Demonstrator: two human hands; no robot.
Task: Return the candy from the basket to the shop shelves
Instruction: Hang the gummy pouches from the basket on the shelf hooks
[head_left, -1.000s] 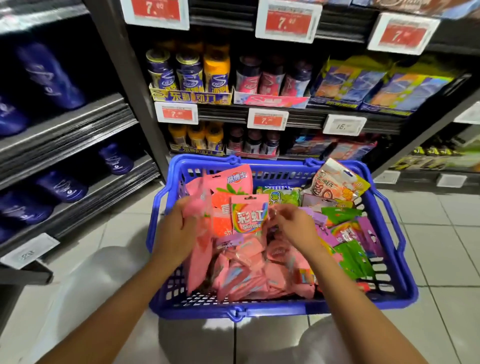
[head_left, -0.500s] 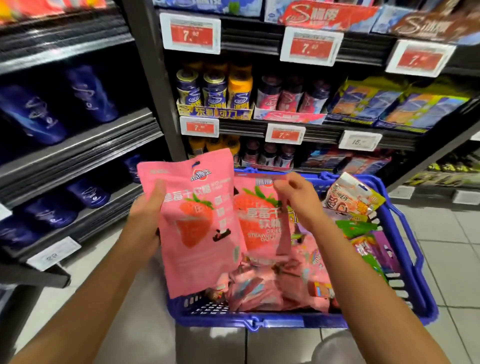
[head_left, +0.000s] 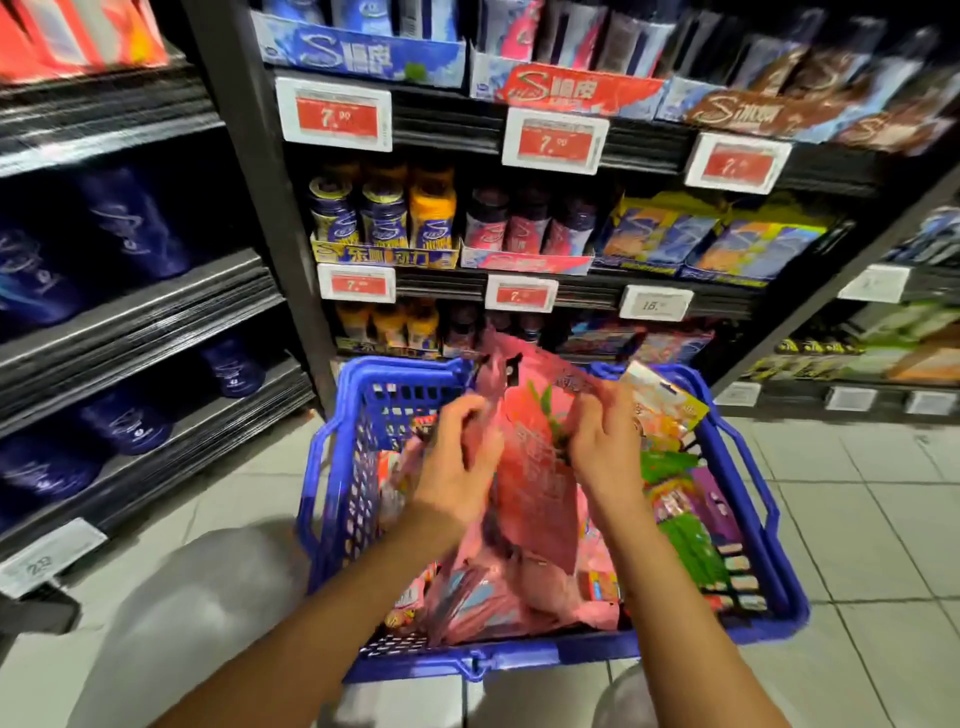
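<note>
Head view, pink candy bags (head_left: 530, 467) gripped between both hands

Tiled floor (head_left: 857, 530) lower frame — blue basket (head_left: 769, 587) sits on it, centre; dark shelves (head_left: 649, 291) above hold bottles (head_left: 384, 213), price tags (head_left: 555, 141); left-frame shelves carry blue packs (head_left: 130, 223).

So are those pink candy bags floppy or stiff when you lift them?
Probably floppy: the pink candy bags bend and crease between the left hand and right hand. Likely light too, since fingers alone hold them above the basket. The shiny wrapping may be a bit slippery, though the picture is blurred.
</note>
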